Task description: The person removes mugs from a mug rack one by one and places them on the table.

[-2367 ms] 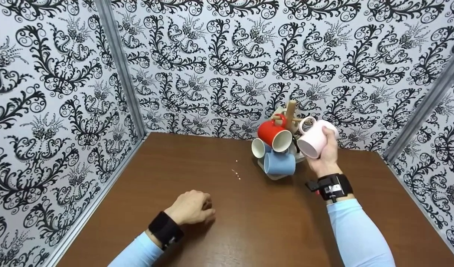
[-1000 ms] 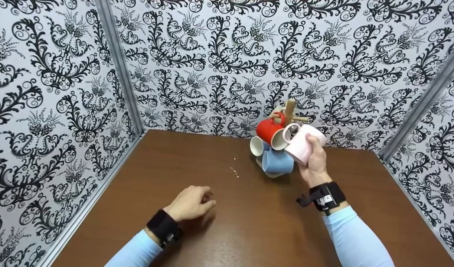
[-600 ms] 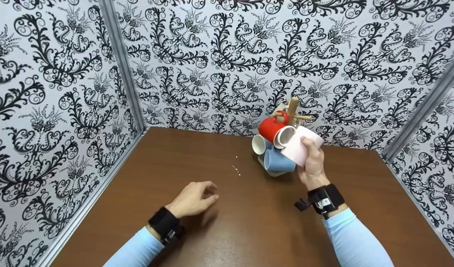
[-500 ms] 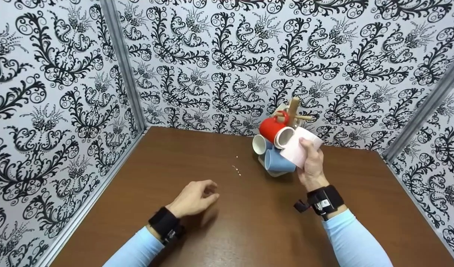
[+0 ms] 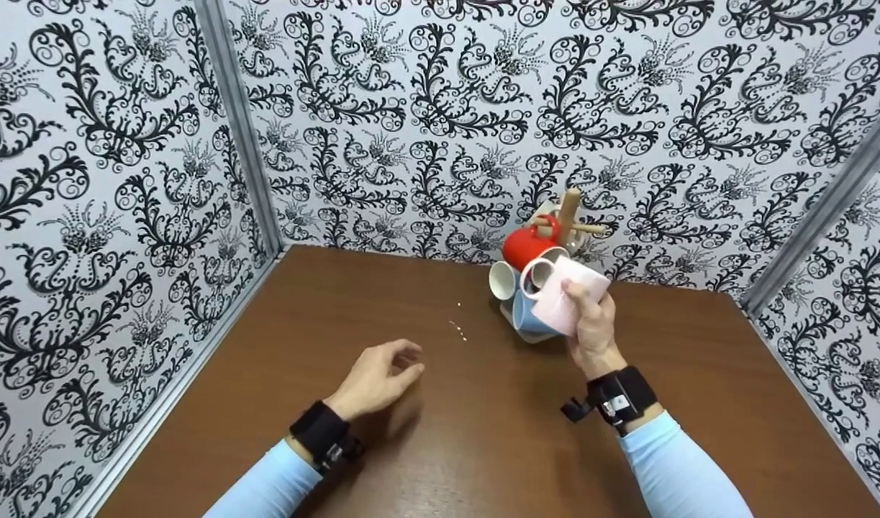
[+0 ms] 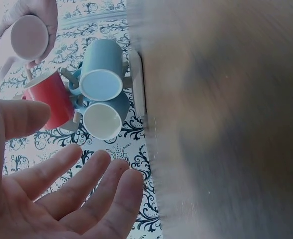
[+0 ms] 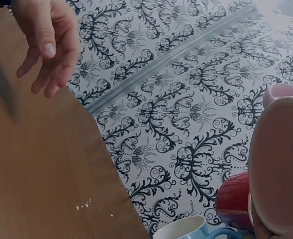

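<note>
In the head view my right hand [image 5: 594, 332] grips a pink mug [image 5: 555, 306] by its body, tilted, with its handle to the left. The mug is held in front of a wooden mug rack [image 5: 569, 208] and partly covers the mugs there. A red mug [image 5: 522, 249] hangs high on the rack; below are a light blue mug [image 5: 526, 316] and another blue mug [image 5: 502, 280] with a white inside. My left hand [image 5: 375, 378] hovers over the table, fingers loosely bent and holding nothing. In the right wrist view the pink mug's [image 7: 278, 164] mouth shows large.
The brown table [image 5: 324, 309] reaches back to patterned walls [image 5: 353, 144] behind and at both sides. Several small white specks [image 5: 458, 329] lie left of the rack. A bare wooden peg [image 5: 589, 229] sticks out to the rack's right.
My right hand has carried the pink mug left and down, away from the rack's right peg, turning it on the way. My left hand has shifted slightly up in the view.
</note>
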The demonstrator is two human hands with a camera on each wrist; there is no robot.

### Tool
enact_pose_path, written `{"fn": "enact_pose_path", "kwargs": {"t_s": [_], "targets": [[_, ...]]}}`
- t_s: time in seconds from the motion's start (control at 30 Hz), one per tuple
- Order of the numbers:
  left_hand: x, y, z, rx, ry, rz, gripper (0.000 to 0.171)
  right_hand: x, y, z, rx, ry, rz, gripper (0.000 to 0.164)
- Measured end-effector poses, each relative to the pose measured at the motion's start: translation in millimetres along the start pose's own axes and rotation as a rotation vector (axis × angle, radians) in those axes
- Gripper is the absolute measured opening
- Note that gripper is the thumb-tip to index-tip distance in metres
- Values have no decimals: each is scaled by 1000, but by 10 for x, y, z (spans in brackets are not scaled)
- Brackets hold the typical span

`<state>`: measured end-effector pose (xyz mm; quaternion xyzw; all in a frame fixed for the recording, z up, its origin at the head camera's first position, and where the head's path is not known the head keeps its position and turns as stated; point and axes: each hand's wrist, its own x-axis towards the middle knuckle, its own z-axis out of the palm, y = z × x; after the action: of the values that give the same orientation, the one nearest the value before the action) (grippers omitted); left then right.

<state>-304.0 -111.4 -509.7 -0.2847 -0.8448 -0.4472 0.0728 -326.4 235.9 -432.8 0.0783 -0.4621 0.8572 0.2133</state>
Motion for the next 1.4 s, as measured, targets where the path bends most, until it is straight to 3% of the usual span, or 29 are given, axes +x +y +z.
{"fn": "enact_pose_path", "kwargs": {"t_s": [0.33,0.57,0.83,1.13,1.4], "targets": [[7,39,5,-28,4,-14,30,-79,96,-4,-100,-41,-32,42],[3,54,19,-9,-12,-28,26,-185,172,-1,-188,-41,-2,48],[50,116,48,-41,-3,-24,22,-245,227,-34,-285,-152,9,57],[62,139,96,-78,-11,-41,21,-316,280,-26,-267,-280,25,63],[83,228,96,-109,-22,-59,25,-367,332,-29,-314,-368,24,64]]}}
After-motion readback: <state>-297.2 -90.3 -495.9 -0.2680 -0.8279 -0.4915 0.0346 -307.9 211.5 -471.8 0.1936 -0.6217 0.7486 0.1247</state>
